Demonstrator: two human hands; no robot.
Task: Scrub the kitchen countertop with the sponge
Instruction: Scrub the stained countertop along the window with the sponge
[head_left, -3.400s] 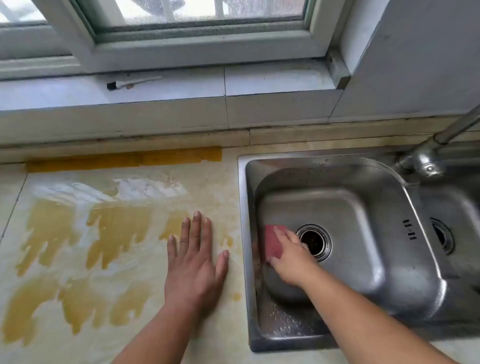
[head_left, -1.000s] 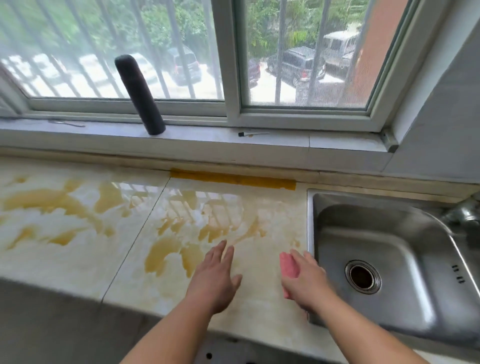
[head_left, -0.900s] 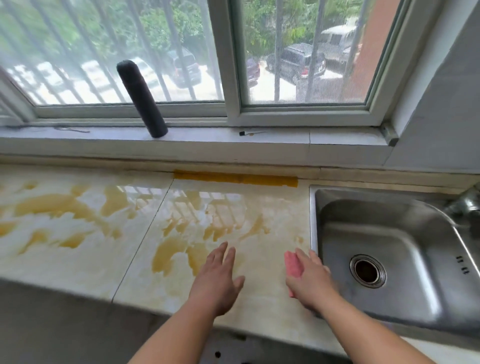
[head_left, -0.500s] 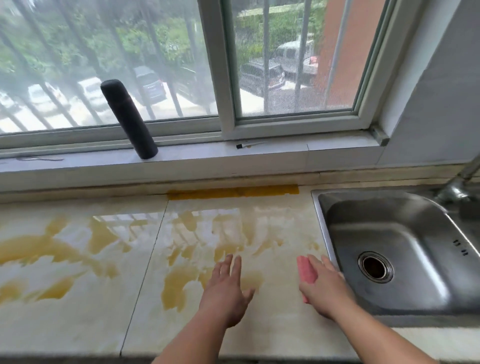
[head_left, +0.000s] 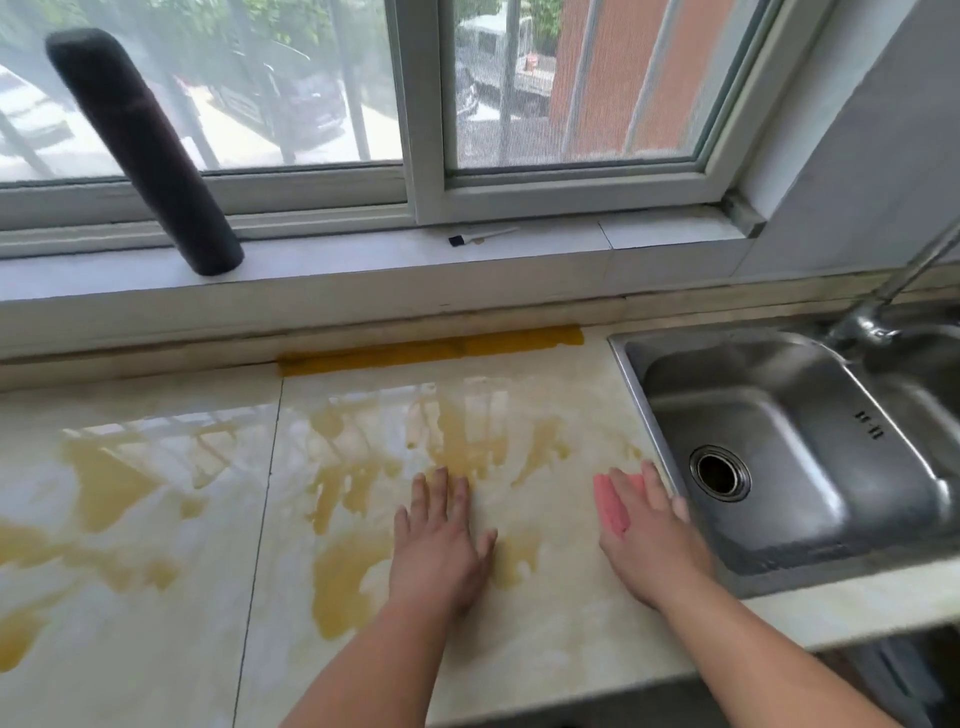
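Note:
The countertop (head_left: 156, 597) is pale glossy stone with yellow-brown marbling and a wet sheen. My right hand (head_left: 649, 540) presses a pink sponge (head_left: 610, 506) flat on the counter, just left of the sink rim; only the sponge's left edge shows past my fingers. My left hand (head_left: 441, 545) lies palm down on the counter beside it, fingers spread, holding nothing.
A steel sink (head_left: 789, 467) with a drain and a faucet (head_left: 878, 317) is at the right. On the window sill stand a black cylindrical bottle (head_left: 150, 156) and a small brush (head_left: 480, 236). A strip of yellow tape (head_left: 431, 349) runs along the back wall. The counter's front edge is near my forearms.
My right hand carried the sponge out of the sink and set it on the counter by the sink's rim. The view shifted; my left hand stayed flat on the counter.

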